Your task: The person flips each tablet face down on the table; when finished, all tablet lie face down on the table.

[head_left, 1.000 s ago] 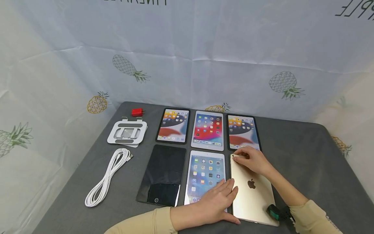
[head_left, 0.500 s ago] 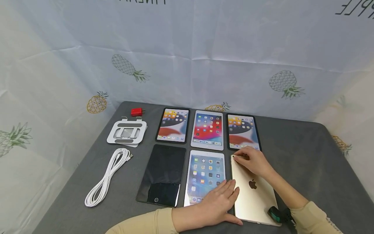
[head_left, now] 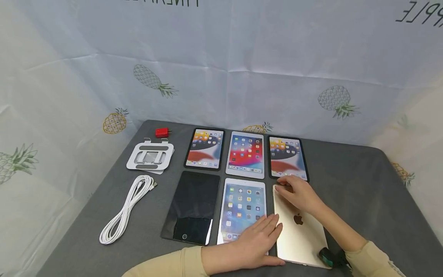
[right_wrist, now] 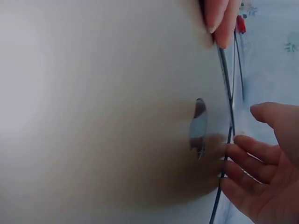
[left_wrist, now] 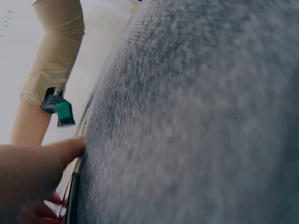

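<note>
A gold tablet (head_left: 300, 234) lies face down on the grey table, its apple logo showing. My right hand (head_left: 300, 194) is at its far left corner, thumb apart from the fingers; in the right wrist view that hand's fingertips (right_wrist: 233, 156) touch the tablet's edge. Over the lower part of a white tablet (head_left: 242, 207) with a lit screen lies my left hand (head_left: 254, 242), fingers extended. Its fingertips and thumb reach the gold tablet's left edge. The left wrist view catches mostly cloth, with the left thumb (left_wrist: 67, 149) at a tablet's edge.
Left of the white tablet is a dark-screened black tablet (head_left: 194, 207). Behind stand in a row a black tablet (head_left: 205, 148), a white tablet (head_left: 245, 154) and another black tablet (head_left: 287, 156). Further left lie a coiled white cable (head_left: 128, 211), a folding stand (head_left: 150, 156) and a red charger (head_left: 162, 132).
The gold tablet and both hands shift only very slightly, right and then back left. Both hands keep their places at its edges.
</note>
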The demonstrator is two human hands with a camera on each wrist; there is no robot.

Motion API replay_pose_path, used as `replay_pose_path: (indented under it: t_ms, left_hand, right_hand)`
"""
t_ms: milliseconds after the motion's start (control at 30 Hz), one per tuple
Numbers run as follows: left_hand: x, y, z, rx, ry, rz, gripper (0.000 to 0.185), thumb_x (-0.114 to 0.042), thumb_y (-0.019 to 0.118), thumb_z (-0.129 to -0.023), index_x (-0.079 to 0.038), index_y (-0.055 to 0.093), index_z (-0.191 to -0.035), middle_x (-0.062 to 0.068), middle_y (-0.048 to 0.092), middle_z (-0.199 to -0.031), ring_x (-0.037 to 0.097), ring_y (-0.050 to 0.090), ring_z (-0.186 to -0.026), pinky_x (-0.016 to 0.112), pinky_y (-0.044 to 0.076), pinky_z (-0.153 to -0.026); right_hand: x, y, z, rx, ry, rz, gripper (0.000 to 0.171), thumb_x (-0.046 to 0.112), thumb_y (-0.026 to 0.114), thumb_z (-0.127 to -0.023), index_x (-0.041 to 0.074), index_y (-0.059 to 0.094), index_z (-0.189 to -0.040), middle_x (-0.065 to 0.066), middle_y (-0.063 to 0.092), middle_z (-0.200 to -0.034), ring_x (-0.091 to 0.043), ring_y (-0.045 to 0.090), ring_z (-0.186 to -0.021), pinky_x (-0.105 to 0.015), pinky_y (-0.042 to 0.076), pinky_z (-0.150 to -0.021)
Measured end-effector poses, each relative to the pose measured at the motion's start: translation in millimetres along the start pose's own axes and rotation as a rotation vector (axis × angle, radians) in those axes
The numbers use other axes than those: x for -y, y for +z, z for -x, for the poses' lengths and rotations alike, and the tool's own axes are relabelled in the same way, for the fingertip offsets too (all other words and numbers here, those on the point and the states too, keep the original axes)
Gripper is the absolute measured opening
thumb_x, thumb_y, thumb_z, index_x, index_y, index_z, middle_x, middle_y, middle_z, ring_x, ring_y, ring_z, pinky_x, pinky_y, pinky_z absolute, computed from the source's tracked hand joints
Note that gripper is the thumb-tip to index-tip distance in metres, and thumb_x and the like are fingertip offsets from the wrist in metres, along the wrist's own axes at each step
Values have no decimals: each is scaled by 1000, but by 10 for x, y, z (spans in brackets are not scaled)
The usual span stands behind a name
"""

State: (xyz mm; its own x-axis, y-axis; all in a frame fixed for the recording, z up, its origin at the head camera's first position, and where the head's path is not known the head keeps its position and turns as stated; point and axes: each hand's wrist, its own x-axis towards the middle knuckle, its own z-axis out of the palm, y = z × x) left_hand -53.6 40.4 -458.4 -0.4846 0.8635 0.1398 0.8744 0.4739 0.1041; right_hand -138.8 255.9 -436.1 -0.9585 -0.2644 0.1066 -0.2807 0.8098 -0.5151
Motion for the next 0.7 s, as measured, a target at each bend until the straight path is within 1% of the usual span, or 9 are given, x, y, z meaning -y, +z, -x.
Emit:
replay_pose_path:
  t_ms: [67,133,233,300,367,400,500,600,700]
  left_hand:
    - [40,-33,22,6,0,67,77,-60,52,-93,-5,45,-145,16,37,-152,25,30,-143,31,23,-115]
    - [103,-79,49,-15,-10,152,71,-55,55,-94,-6,45,-145,15,37,-152,24,30,-143,30,25,-114]
    - [227,-172,97,-68,-70,344,65,-46,58,-95,-7,45,-145,12,37,-153,23,33,-141,33,32,-111]
    - [314,-251,149,-88,-151,504,62,-43,59,-96,-9,45,-146,10,35,-154,23,35,-140,40,36,-109]
    - [403,-325,208,-102,-259,668,62,-42,60,-95,-11,44,-147,7,33,-156,24,35,-140,46,40,-105]
    - [449,-357,243,-115,-311,738,62,-41,60,-95,-12,44,-147,7,33,-156,25,35,-140,50,39,-105]
    - [586,-441,354,-147,-460,897,65,-40,63,-92,-13,43,-148,10,30,-157,30,31,-141,59,35,-104]
    - [706,-511,466,-160,-579,1040,69,-37,65,-91,-10,38,-149,15,26,-157,37,32,-139,61,33,-105]
    - [796,-569,563,-153,-689,1207,72,-33,65,-92,-6,32,-150,20,23,-156,41,30,-139,61,31,-106]
  right_hand:
    - [34,-11,4,4,12,-39,35,22,69,-93,-1,64,-118,-15,66,-110,-31,64,-99,-46,54,-84]
    - [75,-27,3,3,15,-80,38,23,67,-94,-2,62,-122,-18,65,-115,-34,63,-104,-48,53,-87]
    - [149,-41,5,3,27,-156,39,22,65,-95,-1,59,-126,-17,63,-119,-34,62,-106,-49,52,-88]
    - [203,-40,21,25,59,-226,39,24,63,-97,1,58,-128,-16,63,-121,-31,61,-106,-49,51,-90]
    - [261,-36,53,64,107,-308,42,26,61,-97,3,56,-132,-15,61,-124,-30,58,-108,-49,51,-90]
    - [291,-33,73,88,138,-353,44,27,61,-98,4,54,-134,-15,60,-127,-30,57,-110,-50,50,-90]
    - [371,-24,138,169,223,-503,51,29,59,-98,4,46,-140,-19,51,-136,-34,52,-118,-49,49,-93]
    - [439,-7,194,230,296,-666,56,25,58,-99,0,38,-145,-25,40,-144,-37,47,-125,-44,48,-98]
    - [489,10,240,267,359,-784,60,21,57,-99,-4,31,-147,-27,32,-148,-39,42,-129,-40,47,-99]
